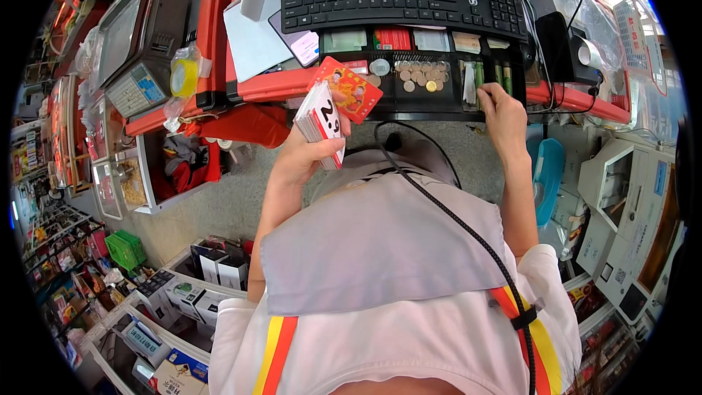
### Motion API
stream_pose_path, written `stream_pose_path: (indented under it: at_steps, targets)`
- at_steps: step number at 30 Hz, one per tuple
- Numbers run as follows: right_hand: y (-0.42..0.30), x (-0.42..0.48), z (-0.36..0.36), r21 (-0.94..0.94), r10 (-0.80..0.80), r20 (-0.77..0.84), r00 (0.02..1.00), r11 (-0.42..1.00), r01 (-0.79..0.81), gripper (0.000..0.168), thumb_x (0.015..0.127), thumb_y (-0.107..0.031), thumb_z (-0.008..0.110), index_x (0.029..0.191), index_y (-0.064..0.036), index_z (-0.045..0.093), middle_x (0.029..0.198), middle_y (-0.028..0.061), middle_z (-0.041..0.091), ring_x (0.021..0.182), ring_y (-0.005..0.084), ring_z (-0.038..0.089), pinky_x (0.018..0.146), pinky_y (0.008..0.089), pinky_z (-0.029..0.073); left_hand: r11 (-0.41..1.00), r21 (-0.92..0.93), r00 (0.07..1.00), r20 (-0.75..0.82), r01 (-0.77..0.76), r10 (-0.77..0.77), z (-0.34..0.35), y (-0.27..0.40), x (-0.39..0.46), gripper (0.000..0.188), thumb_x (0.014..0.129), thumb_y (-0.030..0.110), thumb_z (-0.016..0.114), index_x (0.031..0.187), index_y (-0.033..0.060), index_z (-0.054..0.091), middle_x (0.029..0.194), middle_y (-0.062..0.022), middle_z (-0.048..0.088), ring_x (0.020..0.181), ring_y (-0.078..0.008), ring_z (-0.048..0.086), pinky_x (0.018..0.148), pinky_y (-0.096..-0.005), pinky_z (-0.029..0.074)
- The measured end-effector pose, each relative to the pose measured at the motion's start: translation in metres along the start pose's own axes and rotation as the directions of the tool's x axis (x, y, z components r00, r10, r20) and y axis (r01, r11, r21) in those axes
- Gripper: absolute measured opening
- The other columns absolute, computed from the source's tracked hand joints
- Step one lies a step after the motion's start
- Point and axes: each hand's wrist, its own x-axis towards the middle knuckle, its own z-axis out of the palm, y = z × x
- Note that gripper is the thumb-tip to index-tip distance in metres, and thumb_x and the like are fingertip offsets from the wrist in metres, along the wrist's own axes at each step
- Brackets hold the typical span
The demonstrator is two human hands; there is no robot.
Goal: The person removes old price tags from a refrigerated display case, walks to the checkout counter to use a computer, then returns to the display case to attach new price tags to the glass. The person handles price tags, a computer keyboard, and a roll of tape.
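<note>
My left hand [307, 156] grips a thick stack of cards [323, 126], the front one bearing large handwritten black digits. Behind the stack a red card with printed cartoon figures [349, 90] sticks out to the right. My right hand [503, 115] reaches over the front right of an open black cash drawer [417, 104], its thumb and forefinger close together at the narrow slots. Whether a thing is between those fingertips I cannot tell. Coins [422, 72] lie in the middle tray. Green rolled items [507, 78] stand in the right slots, and banknotes fill the rear compartments.
A black keyboard [406, 0] rests above the drawer. Left of it are a phone [299, 38] and white paper [252, 44]. A scale [134, 90] and yellow tape roll [184, 78] are farther left. A black cable [455, 214] crosses my front. A blue basin [550, 181] stands right.
</note>
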Motion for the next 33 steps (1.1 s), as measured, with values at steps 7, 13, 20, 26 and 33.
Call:
stream_pose_path:
  at_steps: [7, 13, 20, 26, 33]
  targets:
    - [-0.097, -0.009, 0.029, 0.679, -0.189, 0.414, 0.89, 0.716, -0.164, 0.029, 0.087, -0.014, 0.058, 0.111, 0.002, 0.056, 0.088, 0.0109, 0.065, 0.08, 0.0148, 0.061, 0.072, 0.0268, 0.048, 0.995, 0.099, 0.992, 0.124, 0.024, -0.036, 0.006, -0.006, 0.005, 0.065, 0.06, 0.011, 0.072, 0.119, 0.0064, 0.046, 0.089, -0.004, 0.056, 0.081, -0.0107, 0.053, 0.069, -0.0245, 0.043]
    - [-0.083, -0.009, 0.039, 0.685, 0.005, 0.363, 0.932, 0.677, -0.27, 0.022, 0.085, -0.013, 0.06, 0.103, -0.001, 0.061, 0.076, 0.0033, 0.063, 0.061, 0.0063, 0.056, 0.053, 0.0209, 0.043, 0.998, 0.05, 0.999, -0.002, -0.045, 0.045, -0.008, -0.002, -0.01, 0.065, 0.055, 0.013, 0.073, 0.114, 0.0034, 0.048, 0.127, -0.0109, 0.043, 0.081, -0.0131, 0.054, 0.07, -0.0263, 0.044]
    - [-0.031, 0.006, 0.022, 0.659, 0.11, 0.212, 0.971, 0.718, -0.225, 0.022, 0.083, -0.009, 0.062, 0.103, 0.0, 0.062, 0.068, -0.0008, 0.059, 0.056, 0.0027, 0.051, 0.048, 0.0172, 0.037, 0.958, -0.04, 0.91, -0.329, -0.282, 0.254, -0.05, 0.006, -0.042, 0.068, 0.057, 0.018, 0.072, 0.118, -0.0018, 0.046, 0.111, -0.0162, 0.053, 0.08, -0.0181, 0.056, 0.072, -0.0317, 0.045]
    - [-0.056, -0.007, 0.033, 0.634, 0.054, 0.3, 0.952, 0.735, -0.241, 0.019, 0.084, -0.009, 0.061, 0.101, -0.001, 0.063, 0.065, -0.0012, 0.058, 0.057, 0.0024, 0.05, 0.049, 0.0178, 0.038, 0.957, -0.062, 0.918, -0.304, -0.284, 0.253, -0.037, -0.001, -0.04, 0.065, 0.06, 0.018, 0.07, 0.117, -0.0012, 0.046, 0.11, -0.015, 0.054, 0.08, -0.0175, 0.056, 0.073, -0.0302, 0.045]
    - [-0.056, -0.012, 0.033, 0.605, 0.068, 0.33, 0.942, 0.751, -0.266, 0.019, 0.085, -0.01, 0.061, 0.101, -0.001, 0.063, 0.065, -0.0014, 0.057, 0.056, 0.0027, 0.049, 0.049, 0.0187, 0.038, 0.973, -0.061, 0.96, -0.183, -0.224, 0.21, -0.03, -0.004, -0.037, 0.058, 0.064, 0.017, 0.067, 0.115, 0.0009, 0.045, 0.102, -0.0117, 0.056, 0.085, -0.0184, 0.059, 0.071, -0.03, 0.048]
